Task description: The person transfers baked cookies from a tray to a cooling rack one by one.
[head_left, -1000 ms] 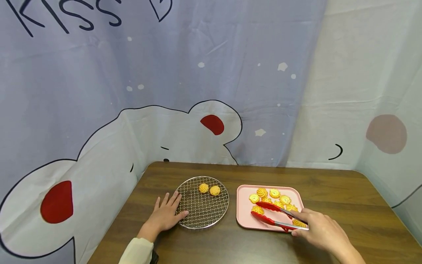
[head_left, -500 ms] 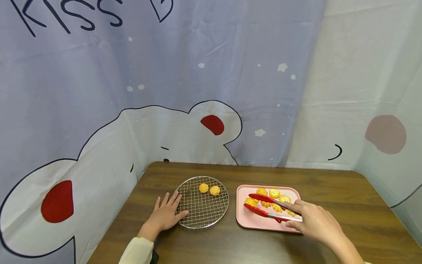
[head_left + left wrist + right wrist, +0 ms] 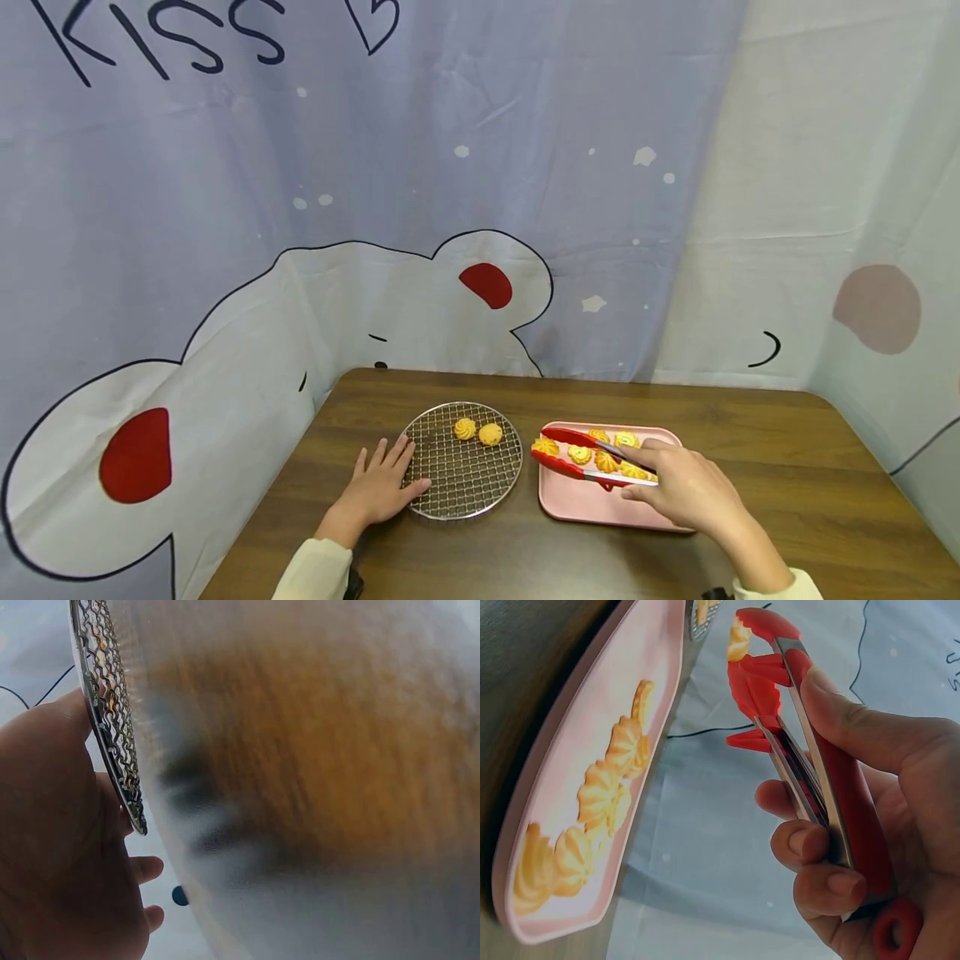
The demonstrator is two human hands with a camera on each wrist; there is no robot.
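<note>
Clasping red tongs (image 3: 562, 467) in right grip (image 3: 681, 485), pinching 1 cookie (image 3: 546, 447) above 10 o'clock edge of pink tray (image 3: 577, 502); resting left grip (image 3: 375, 490), spread, at 8 o'clock rim of wire rack (image 3: 450, 483). Seemingly at transfer step, likely needing steady swing toward 9 o'clock, beside 2 racked cookies (image 3: 491, 434).

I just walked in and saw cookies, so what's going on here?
A person's right hand holds red tongs, and the tongs grip one cookie, lifted off the pink tray. More cookies lie on the tray. The left hand touches the edge of the round rack, which has two cookies on it.
</note>
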